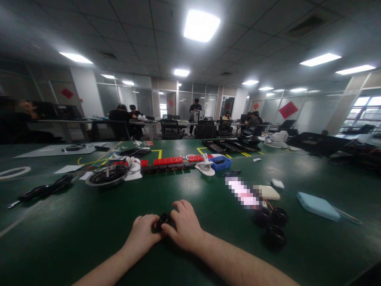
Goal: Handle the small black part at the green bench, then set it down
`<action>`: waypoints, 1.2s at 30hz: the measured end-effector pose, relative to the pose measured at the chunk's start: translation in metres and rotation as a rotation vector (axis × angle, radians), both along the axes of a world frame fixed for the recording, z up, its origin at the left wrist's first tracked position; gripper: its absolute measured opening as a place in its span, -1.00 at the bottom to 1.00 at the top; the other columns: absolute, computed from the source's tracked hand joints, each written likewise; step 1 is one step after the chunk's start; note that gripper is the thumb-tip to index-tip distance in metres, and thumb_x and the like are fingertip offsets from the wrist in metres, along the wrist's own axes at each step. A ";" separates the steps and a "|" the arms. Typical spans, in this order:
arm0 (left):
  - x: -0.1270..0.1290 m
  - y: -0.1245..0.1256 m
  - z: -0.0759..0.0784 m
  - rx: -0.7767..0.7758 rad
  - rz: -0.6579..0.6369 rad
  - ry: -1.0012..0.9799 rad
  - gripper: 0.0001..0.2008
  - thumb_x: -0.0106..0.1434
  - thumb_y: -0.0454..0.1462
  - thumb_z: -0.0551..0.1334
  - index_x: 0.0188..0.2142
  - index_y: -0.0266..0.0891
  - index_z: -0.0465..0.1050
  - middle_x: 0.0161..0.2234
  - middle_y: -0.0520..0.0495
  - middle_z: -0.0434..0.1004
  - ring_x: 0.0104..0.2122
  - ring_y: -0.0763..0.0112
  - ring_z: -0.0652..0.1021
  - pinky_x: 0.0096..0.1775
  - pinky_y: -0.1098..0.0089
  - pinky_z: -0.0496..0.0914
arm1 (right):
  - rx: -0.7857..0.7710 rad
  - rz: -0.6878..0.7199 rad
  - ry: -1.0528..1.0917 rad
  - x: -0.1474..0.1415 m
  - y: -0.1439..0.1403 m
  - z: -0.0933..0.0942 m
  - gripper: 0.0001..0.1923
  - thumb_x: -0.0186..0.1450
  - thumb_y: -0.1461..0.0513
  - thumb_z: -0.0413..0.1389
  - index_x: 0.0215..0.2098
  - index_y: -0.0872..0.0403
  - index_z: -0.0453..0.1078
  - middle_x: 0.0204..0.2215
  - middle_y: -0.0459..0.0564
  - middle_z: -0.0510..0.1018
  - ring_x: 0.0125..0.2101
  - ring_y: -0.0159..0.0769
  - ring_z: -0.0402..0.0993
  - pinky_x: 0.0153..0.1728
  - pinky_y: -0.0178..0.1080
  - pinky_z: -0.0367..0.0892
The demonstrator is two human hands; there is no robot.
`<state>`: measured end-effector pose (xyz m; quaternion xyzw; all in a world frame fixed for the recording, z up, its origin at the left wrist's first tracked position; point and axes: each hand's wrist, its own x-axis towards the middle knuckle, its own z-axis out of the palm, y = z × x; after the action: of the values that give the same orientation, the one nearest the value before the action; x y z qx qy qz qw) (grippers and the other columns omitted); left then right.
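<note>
Hands meet near the front edge of the green table (89,222): left hand (143,230) and right hand (183,225) both pinch a small black part (162,220) between their fingertips. It looks like a fitting or twisting step, though the part is mostly hidden. Next comes steady counter-pressure. Similar black rings (272,224) lie to the right.

On the green bench (89,234) lie a pale blue pad (318,205), three black rings (272,224), a blue tray (220,163), red blocks (168,160) and a round dish (107,176); people sit at desks behind.
</note>
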<state>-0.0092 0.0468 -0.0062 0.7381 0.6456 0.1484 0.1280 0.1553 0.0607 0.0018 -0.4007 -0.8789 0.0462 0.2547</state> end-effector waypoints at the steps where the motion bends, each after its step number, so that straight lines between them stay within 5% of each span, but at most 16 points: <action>1: 0.000 0.000 0.000 0.000 0.001 0.002 -0.82 0.00 -0.14 0.15 -0.52 -0.21 0.33 -0.47 0.04 0.41 -0.41 0.34 0.41 -0.32 0.40 0.17 | 0.005 -0.006 0.000 0.000 0.000 0.000 -0.69 0.19 0.04 0.04 -0.34 0.14 0.36 -0.15 0.09 0.29 -0.09 -0.14 0.11 -0.05 -0.08 0.06; 20: 0.006 -0.006 0.006 -0.041 -0.013 -0.034 -0.84 -0.01 -0.16 0.14 -0.47 -0.19 0.38 -0.42 0.02 0.44 -0.35 0.31 0.42 -0.25 0.36 0.18 | -0.010 -0.031 0.017 -0.003 -0.002 -0.003 -0.63 0.17 -0.02 0.04 -0.31 0.14 0.34 -0.16 0.09 0.28 -0.11 -0.14 0.11 -0.06 -0.10 0.05; 36: 0.010 -0.010 0.008 -0.023 -0.098 -0.023 -0.88 -0.03 -0.20 0.14 -0.54 -0.21 0.31 -0.48 0.05 0.39 -0.40 0.37 0.38 -0.24 0.37 0.18 | -0.002 0.076 0.001 -0.003 -0.001 -0.004 -0.82 0.15 0.16 0.07 -0.37 0.13 0.34 -0.26 0.02 0.31 -0.19 -0.23 0.14 -0.12 -0.17 0.08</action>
<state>0.0012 0.0368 0.0014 0.7655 0.6090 0.1428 0.1510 0.1523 0.0599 -0.0021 -0.3675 -0.8932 0.0570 0.2529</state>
